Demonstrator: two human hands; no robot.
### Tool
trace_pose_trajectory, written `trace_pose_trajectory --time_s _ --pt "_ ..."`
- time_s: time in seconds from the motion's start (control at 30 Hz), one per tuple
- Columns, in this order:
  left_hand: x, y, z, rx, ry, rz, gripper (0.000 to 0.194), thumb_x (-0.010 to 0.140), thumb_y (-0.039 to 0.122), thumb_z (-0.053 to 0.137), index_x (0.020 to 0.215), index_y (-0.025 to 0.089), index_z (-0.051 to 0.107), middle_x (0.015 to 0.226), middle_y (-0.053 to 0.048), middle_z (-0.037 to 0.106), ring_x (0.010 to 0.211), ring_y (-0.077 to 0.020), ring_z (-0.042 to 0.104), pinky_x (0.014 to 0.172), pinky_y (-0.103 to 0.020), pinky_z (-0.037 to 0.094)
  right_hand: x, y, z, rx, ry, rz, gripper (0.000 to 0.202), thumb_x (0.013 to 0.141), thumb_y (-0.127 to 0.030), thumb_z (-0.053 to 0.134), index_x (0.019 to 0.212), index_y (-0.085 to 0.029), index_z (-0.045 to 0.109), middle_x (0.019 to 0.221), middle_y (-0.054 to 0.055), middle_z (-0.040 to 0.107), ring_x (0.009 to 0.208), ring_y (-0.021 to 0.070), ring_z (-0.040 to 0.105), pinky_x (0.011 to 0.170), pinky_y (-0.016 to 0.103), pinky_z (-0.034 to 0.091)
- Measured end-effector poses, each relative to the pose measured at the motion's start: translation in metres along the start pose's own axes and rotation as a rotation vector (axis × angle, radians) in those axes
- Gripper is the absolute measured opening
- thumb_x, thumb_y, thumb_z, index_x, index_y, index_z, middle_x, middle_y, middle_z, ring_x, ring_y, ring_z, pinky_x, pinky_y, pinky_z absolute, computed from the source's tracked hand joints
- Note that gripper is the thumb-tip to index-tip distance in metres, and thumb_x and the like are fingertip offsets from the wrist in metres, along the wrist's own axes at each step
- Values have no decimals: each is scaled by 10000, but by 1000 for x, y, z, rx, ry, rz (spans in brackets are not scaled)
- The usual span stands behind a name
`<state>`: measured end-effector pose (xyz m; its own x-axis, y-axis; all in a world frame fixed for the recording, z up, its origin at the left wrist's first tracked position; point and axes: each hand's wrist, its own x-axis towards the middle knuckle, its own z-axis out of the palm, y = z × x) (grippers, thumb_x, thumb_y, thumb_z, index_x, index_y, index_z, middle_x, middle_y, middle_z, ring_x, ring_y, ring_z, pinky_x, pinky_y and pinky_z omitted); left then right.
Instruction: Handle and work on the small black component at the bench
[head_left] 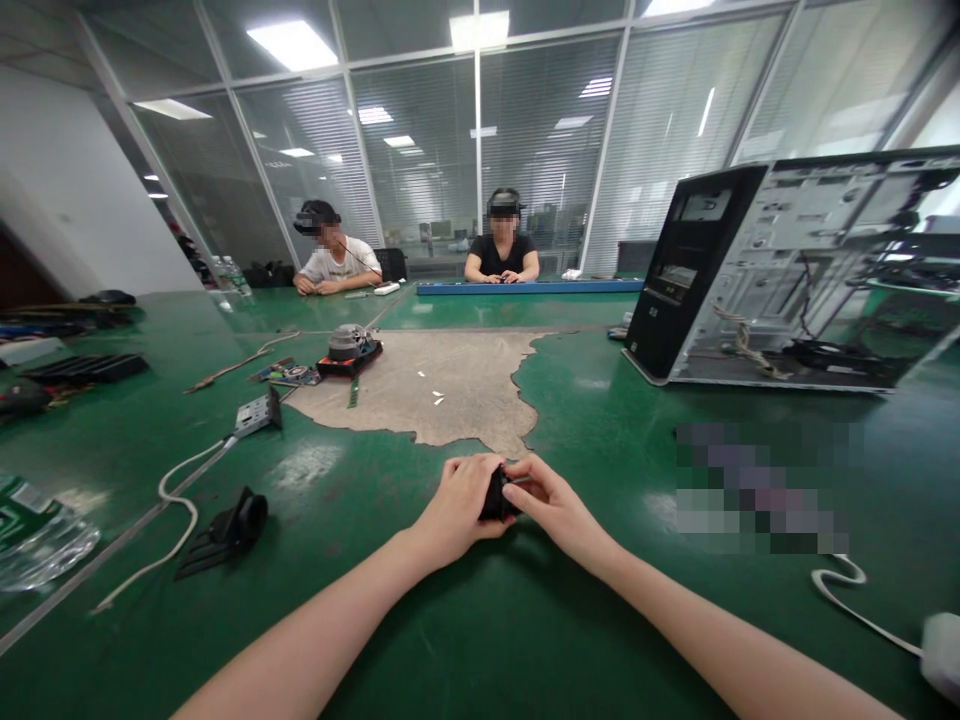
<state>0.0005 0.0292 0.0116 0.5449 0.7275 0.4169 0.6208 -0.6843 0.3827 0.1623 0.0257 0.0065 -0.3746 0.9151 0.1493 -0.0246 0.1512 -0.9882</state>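
Left hand (pixel 463 508) clasps a black part (pixel 493 496) left of the PC tower (pixel 694 270), likely bracing it; right hand (pixel 553 494) pinches it.

Left hand (pixel 465 505) beside right hand (pixel 549 493), both curled

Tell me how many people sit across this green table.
2: a person in a white top, left of centre, and a person in a black top, near the middle, both in front of the glass wall. The computer case could hide others.
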Motion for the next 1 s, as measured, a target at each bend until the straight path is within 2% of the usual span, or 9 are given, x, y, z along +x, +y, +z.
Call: trace_pose_trajectory --time_s 0.1,0.2,0.37,0.5,0.63,0.73,0.93,1.0 --pt "0 -1 1 -3 6 -4 559 658 248 628 1112 213 304 1068 -62 490 995 -223 451 831 -361 296 3 2 1 -33 25 23 231 740 -346 555 899 -200 472 854 11 531 757 142 540 667 293 459" --pt "-1 -1 3 1 20 -8 555 651 243 627 1104 208 309 1056 -58 492 986 -219 455 832 -359 291 2 1 -2 -53 -29 33 231 746 -340 547 908 -189 480 877 27 536 787 154 537 688 308 457" --pt "-2 1 2 -4 27 -3 544 643 220 609 1102 217 319 1051 -47 498 970 -215 464 833 -363 284 -2 -3 -4 1 -110 -38 244 710 -294 607 886 -205 464 912 8 520 869 153 533 770 310 441" --pt "-3 4 -2 3 27 2 537 646 224 602 1104 217 321 1048 -51 495 966 -220 458 824 -366 287 -1 -1 0 -1 -21 -11 209 734 -355 567 826 -200 460 811 -9 521 741 133 543 666 287 451" --pt "-3 5 -3 6 22 4 524 638 229 611 1083 208 334 1023 -46 494 953 -216 455 820 -363 287 2 2 2 -29 28 10 261 717 -368 581 876 -197 465 836 7 531 768 146 539 676 299 448" --pt "-2 5 -2 4 28 1 525 633 235 617 1075 207 335 1016 -43 492 949 -216 455 822 -364 284 3 3 1 -38 22 3 268 714 -362 585 887 -195 470 852 15 532 792 153 538 697 311 446" --pt "-2 2 1 0 32 -7 515 637 234 606 1073 219 333 1022 -42 485 945 -214 457 816 -360 284 0 -3 -3 43 -85 -17 282 667 -312 646 836 -217 441 881 -7 527 826 141 544 717 294 449" --pt "-2 2 1 -3 34 -9 517 637 228 605 1076 219 331 1023 -42 483 946 -211 457 815 -356 284 -1 -4 -2 38 -74 -24 268 673 -312 641 827 -214 444 858 -12 531 815 135 545 723 290 446"
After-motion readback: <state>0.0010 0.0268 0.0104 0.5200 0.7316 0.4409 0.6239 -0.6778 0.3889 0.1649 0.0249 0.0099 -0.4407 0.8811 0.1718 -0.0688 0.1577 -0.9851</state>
